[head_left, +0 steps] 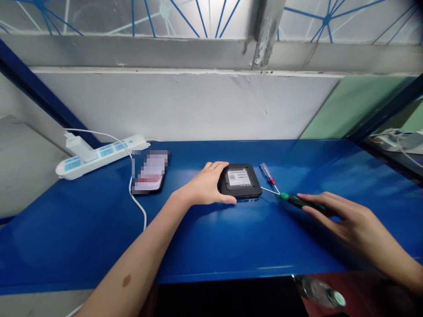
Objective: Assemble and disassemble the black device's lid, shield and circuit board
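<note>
A flat black electronic box with rounded corners lies on the blue tabletop, a white printed label facing up. My left hand grips its left side, thumb along the near edge and fingers at the far edge. In my right hand is a screwdriver with a green and black handle, held almost level. Its thin shaft points left, and the tip reaches the box's right edge near the front corner; whether it touches I cannot tell. Just beyond the shaft lies a smaller screwdriver with a clear and red handle.
A phone, its screen pixelated, lies to the left on the blue table. Behind it, a white power strip holds a plugged-in charger, whose white cable runs forward. Plastic bottles are below the table's front edge.
</note>
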The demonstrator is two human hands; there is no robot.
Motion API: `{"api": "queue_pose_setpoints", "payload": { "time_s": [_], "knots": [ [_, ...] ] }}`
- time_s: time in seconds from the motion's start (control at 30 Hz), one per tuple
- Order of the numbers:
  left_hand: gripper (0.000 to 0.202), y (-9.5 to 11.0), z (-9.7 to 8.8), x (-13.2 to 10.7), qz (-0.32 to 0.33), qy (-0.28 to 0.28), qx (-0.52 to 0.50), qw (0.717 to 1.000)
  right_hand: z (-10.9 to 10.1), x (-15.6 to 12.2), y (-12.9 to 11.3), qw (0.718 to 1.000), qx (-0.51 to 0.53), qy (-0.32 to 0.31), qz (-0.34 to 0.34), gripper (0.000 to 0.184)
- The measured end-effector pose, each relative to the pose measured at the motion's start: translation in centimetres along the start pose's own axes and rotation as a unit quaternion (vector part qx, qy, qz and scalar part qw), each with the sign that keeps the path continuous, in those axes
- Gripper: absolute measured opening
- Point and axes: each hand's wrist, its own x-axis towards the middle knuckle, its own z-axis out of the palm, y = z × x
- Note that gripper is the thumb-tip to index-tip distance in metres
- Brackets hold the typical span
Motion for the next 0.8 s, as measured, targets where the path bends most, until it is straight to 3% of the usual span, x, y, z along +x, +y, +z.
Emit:
{"api": "queue_pose_setpoints", "payload": {
  "time_s": [0.27,0.8],
  "knots": [
    [0.113,0.0,0.0,0.0,-0.015,-0.004,0.002,1.0,-0.8,1.2,0.2,0.999,-0.021,-0.017,-0.039,0.029],
    [0.114,-0.1,0.1,0.1,-0.018,-0.005,0.001,1.0,-2.1,2.1,-0.4,0.999,-0.025,-0.032,-0.035,0.028]
  ]
}}
